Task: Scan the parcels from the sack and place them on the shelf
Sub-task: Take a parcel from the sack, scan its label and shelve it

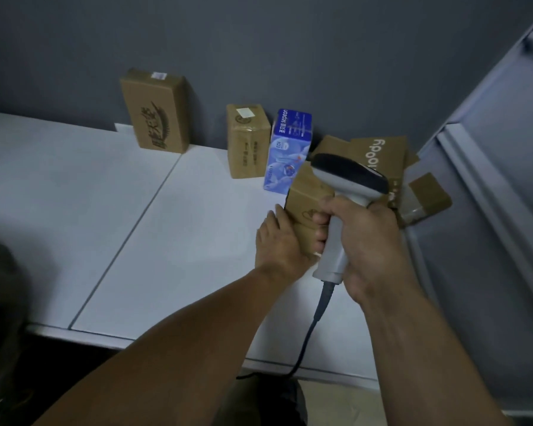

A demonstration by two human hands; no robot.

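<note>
Just now the person's right hand (373, 241) grips the handle of a grey barcode scanner (348, 179), fingers curled round it, and the scanner's dark head points away over a small brown parcel (308, 198). A black cable (308, 339) hangs from the handle's base and drops past the shelf edge. The left hand (277, 238) lies against the left side of that parcel with its fingers straight; its thumb is hidden. The parcel sits on the white shelf (105, 210), near the right end, just in front of a blue carton (286, 149).

Along the grey wall (259, 41) at the back stand a tall cardboard box (156, 115), well apart to the left, and a shorter cardboard box (246, 142) touching the blue carton. Behind the scanner a lettered brown box (379, 158) leans, and a taped parcel (425, 195) lies tilted beside it against a grey metal upright (490, 179). At the lower left is a dark, blurred shape that cannot be made out.
</note>
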